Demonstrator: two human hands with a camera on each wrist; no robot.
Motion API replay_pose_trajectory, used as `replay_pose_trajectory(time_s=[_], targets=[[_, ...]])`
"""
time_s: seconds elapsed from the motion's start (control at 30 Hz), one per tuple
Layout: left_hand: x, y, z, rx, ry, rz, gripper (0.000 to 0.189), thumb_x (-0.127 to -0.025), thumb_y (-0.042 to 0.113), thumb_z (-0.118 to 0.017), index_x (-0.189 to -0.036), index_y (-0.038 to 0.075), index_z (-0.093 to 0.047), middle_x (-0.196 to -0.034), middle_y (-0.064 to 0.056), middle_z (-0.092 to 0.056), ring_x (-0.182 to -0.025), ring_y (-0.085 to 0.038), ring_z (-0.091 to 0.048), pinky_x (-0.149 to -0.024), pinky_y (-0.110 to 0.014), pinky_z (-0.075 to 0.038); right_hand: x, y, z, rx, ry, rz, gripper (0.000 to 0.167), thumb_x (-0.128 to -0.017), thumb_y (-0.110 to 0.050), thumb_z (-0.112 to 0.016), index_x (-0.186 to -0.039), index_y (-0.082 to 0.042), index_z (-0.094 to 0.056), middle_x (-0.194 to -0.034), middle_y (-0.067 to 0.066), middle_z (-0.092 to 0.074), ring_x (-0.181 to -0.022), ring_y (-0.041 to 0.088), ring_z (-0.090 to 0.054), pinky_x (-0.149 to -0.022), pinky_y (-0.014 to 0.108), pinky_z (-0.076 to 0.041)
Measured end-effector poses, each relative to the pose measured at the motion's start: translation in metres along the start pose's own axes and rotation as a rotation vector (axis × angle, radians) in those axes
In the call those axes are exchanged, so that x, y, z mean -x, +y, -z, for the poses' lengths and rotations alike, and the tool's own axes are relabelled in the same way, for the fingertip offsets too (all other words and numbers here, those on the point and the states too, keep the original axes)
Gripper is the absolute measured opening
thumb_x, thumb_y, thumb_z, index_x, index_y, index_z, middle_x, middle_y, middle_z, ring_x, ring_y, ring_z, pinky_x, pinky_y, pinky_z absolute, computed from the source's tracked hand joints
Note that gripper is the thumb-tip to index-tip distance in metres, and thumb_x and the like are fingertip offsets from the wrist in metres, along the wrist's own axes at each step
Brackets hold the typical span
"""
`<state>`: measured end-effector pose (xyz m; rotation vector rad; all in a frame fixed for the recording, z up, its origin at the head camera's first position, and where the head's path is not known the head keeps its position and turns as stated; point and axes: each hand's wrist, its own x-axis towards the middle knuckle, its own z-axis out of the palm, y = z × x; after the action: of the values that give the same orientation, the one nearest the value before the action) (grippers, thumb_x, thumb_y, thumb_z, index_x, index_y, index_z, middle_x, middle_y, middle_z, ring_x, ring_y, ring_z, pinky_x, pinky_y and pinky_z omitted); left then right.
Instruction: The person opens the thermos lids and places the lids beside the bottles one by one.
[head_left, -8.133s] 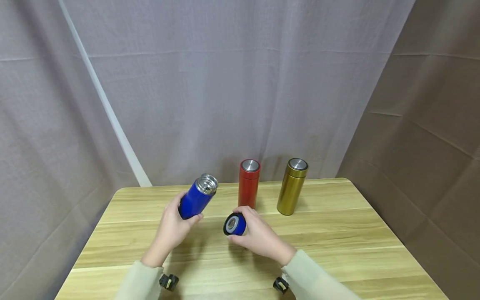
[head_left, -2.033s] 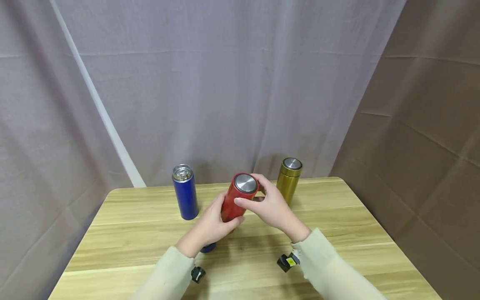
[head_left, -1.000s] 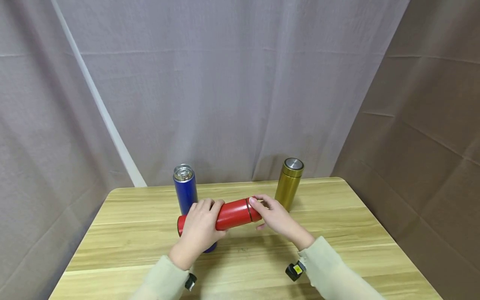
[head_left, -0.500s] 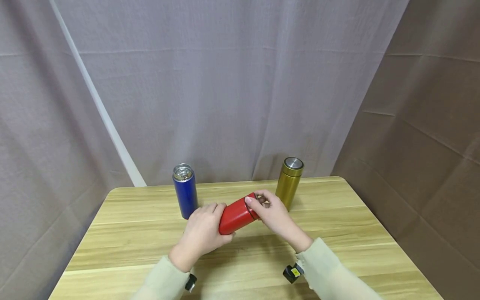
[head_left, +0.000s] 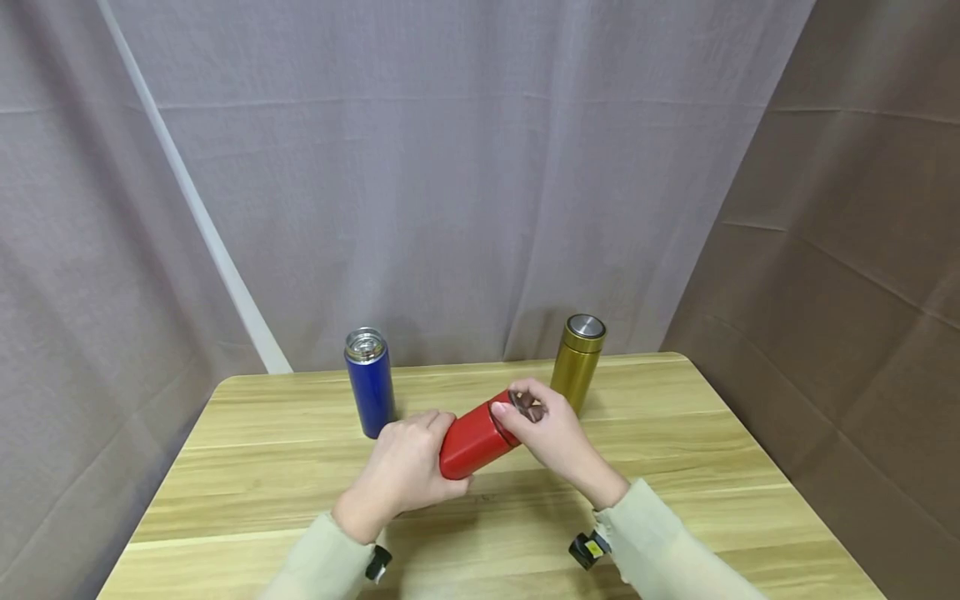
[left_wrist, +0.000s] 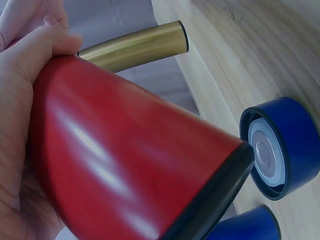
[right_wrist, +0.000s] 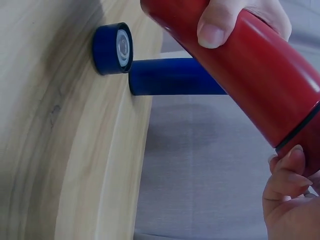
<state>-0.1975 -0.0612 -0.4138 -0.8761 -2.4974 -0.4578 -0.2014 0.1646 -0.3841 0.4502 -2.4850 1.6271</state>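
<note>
My left hand (head_left: 408,462) grips the body of a red thermos (head_left: 471,442), which leans with its top toward the right. At that top end, my right hand (head_left: 553,437) holds the red lid (right_wrist: 309,142) between thumb and fingers. The lid sits on the body, with a dark seam between them. Behind my left hand stands an uncapped blue thermos (head_left: 371,387), its steel mouth showing. Its blue cap (left_wrist: 297,145) lies upside down on the table, hidden in the head view behind my left hand.
A gold thermos (head_left: 576,367) with its lid on stands upright beyond my right hand. Everything is on a wood-grain table (head_left: 247,467). Grey curtain (head_left: 450,183) hangs behind the table's back edge, and a brown cloth (head_left: 847,275) along the right.
The blue thermos and its cap, both in my hands at first, are now on the table. The red thermos has been lifted and tilted; lately it and my hands shift only slightly.
</note>
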Motion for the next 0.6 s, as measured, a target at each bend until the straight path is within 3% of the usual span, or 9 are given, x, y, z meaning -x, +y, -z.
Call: replay_pose_trajectory(time_s=[0.13, 0.2, 0.3, 0.37, 0.6], targets=[[0.003, -0.001, -0.002, 0.268, -0.155, 0.071, 0.049, -0.066, 0.048, -0.078, -0.102, 0.021, -0.059, -0.08, 0.016, -0.057, -0.064, -0.001, -0.053, -0.054, -0.021, -0.046, 0.001, -0.006, -0.001, 0.039, -0.032, 0.138, 0.029, -0.083, -0.016, -0.075, -0.11, -0.013, -0.063, -0.099, 0.001, -0.059, -0.086, 0.018, -0.06, -0.071, 0.032, -0.055], [0.005, -0.001, -0.003, 0.347, -0.182, 0.113, 0.052, -0.066, 0.046, -0.08, -0.107, 0.021, -0.058, -0.084, 0.016, -0.059, -0.067, -0.001, -0.055, -0.059, -0.021, -0.048, 0.001, -0.011, -0.001, 0.063, -0.048, 0.22, 0.032, -0.081, -0.018, -0.076, -0.111, -0.017, -0.063, -0.102, -0.004, -0.058, -0.09, 0.016, -0.059, -0.075, 0.031, -0.054], [0.004, -0.002, -0.003, 0.322, -0.134, 0.136, 0.06, -0.066, 0.046, -0.081, -0.115, 0.019, -0.058, -0.091, 0.014, -0.06, -0.073, -0.003, -0.056, -0.063, -0.024, -0.049, 0.0, -0.013, -0.002, 0.085, -0.039, 0.281, 0.036, -0.082, -0.023, -0.076, -0.116, -0.022, -0.061, -0.107, -0.006, -0.057, -0.093, 0.013, -0.059, -0.077, 0.031, -0.054], [0.004, -0.002, -0.003, 0.283, -0.1, 0.139, 0.062, -0.067, 0.046, -0.081, -0.118, 0.019, -0.057, -0.095, 0.013, -0.06, -0.075, -0.004, -0.056, -0.066, -0.025, -0.049, 0.0, -0.012, -0.002, 0.094, -0.03, 0.275, 0.04, -0.084, -0.025, -0.074, -0.121, -0.022, -0.059, -0.111, -0.004, -0.057, -0.094, 0.014, -0.059, -0.077, 0.031, -0.054], [0.004, -0.008, -0.005, 0.119, 0.019, 0.161, 0.066, -0.066, 0.038, -0.083, -0.123, 0.019, -0.056, -0.102, 0.005, -0.063, -0.088, -0.012, -0.057, -0.077, -0.034, -0.048, 0.002, -0.002, 0.002, 0.113, -0.057, 0.101, 0.054, -0.091, -0.036, -0.067, -0.137, -0.019, -0.045, -0.115, 0.005, -0.057, -0.087, 0.021, -0.058, -0.069, 0.036, -0.053]])
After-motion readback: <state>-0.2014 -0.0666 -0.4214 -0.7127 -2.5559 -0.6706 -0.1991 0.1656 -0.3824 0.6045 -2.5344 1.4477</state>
